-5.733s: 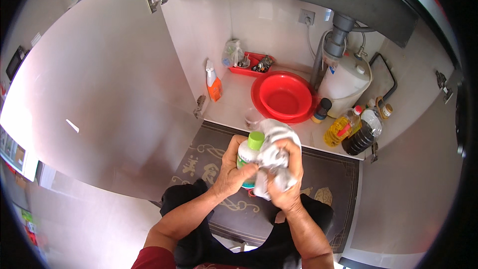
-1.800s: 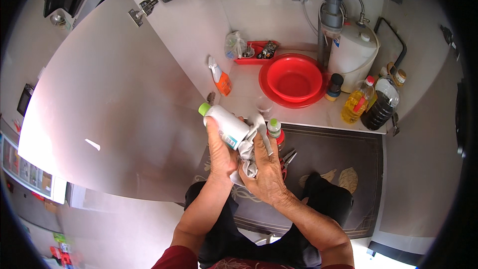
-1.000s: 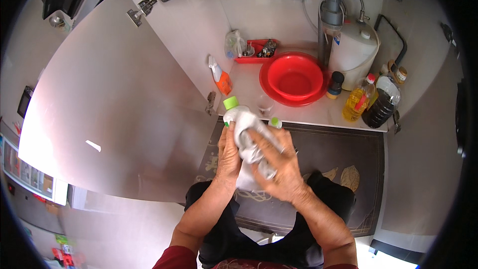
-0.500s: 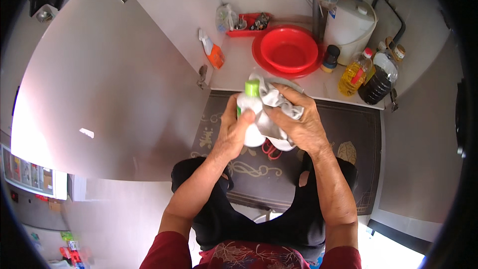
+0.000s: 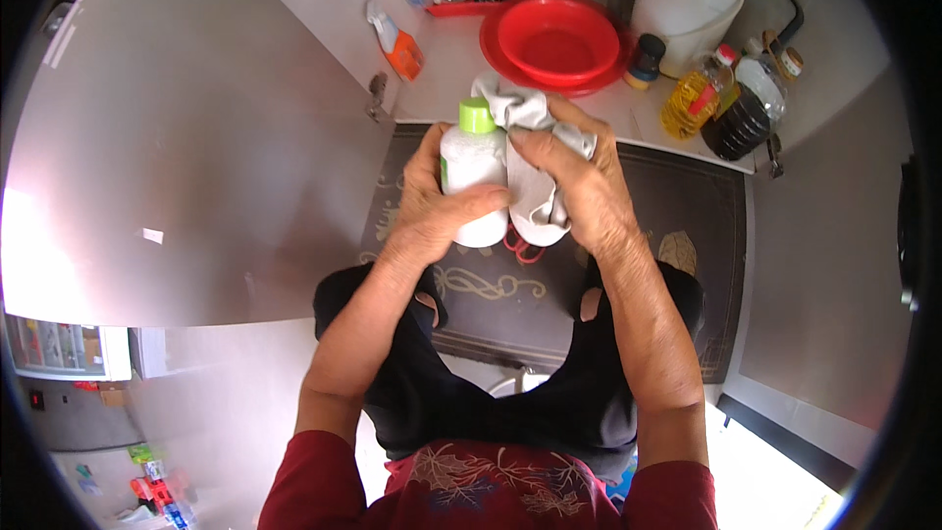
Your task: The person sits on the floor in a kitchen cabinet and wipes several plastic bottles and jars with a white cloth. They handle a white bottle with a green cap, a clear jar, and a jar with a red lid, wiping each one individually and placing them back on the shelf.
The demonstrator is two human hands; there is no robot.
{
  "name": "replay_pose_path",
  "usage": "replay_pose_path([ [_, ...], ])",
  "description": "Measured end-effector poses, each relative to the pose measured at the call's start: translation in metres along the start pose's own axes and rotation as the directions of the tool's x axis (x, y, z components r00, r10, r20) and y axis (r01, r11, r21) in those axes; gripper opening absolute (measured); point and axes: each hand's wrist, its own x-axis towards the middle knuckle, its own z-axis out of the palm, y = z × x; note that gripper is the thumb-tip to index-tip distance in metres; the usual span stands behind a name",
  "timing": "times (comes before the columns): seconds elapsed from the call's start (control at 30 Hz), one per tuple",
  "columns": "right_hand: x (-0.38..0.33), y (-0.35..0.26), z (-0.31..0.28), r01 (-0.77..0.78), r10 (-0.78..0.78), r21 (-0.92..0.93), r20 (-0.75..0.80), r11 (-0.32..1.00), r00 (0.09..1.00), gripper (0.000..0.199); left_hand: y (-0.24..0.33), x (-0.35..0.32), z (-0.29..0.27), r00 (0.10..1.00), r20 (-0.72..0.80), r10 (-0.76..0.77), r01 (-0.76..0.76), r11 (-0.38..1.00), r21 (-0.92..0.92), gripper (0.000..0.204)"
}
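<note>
A white plastic bottle (image 5: 475, 159) with a bright green cap (image 5: 477, 115) is held upright in front of the cabinet. My left hand (image 5: 429, 204) wraps round its left side, the thumb lying across the front. Bunched in my right hand (image 5: 581, 175) is a grey-white cloth (image 5: 525, 106), its folds pressed against the bottle's right side near the cap. Part of the cloth hangs down beside the bottle. The fingers behind the bottle and the cloth are hidden.
On the cabinet floor stand stacked red basins (image 5: 557, 39), an orange spray bottle (image 5: 400, 49), a dark-lidded jar (image 5: 645, 61), an oil bottle (image 5: 699, 93), a dark-liquid bottle (image 5: 746, 118) and a white tank (image 5: 687, 5). A cabinet door (image 5: 196, 157) stands ajar at left. Red-handled scissors (image 5: 522, 247) lie on the mat.
Both hands have moved a little up and left in the picture with the bottle and cloth. The left thumb now reaches across the bottle's front. The whole view has shifted slightly.
</note>
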Motion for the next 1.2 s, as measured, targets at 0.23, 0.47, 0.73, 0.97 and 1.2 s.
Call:
replay_pose_path([
  [0.23,0.003,-0.009,-0.016,-0.014,0.025,-0.042,0.267,0.999,0.963,0.039,-0.001,-0.008,-0.019,0.783,0.544,-0.301,0.425,0.898,-0.115,0.085],
  [0.47,0.003,-0.025,-0.023,0.091,0.037,-0.143,0.704,0.985,0.709,0.052,0.021,-0.019,-0.002,0.784,0.574,-0.237,0.508,0.777,-0.372,0.130],
  [0.73,-0.008,-0.017,-0.005,-0.050,0.100,-0.152,0.343,0.987,0.934,0.039,0.001,-0.012,-0.045,0.865,0.413,-0.284,0.407,0.880,-0.246,0.084],
  [0.97,-0.014,0.021,0.024,0.605,-0.574,-0.589,0.272,0.536,0.772,0.062,-0.008,-0.005,-0.027,0.991,0.020,-0.132,0.130,0.915,-0.382,0.059],
  [1.2,-0.022,0.001,0.012,0.621,-0.484,-0.365,0.403,0.693,0.777,0.044,0.000,0.000,-0.047,0.997,0.046,-0.063,0.070,0.982,-0.177,0.061],
])
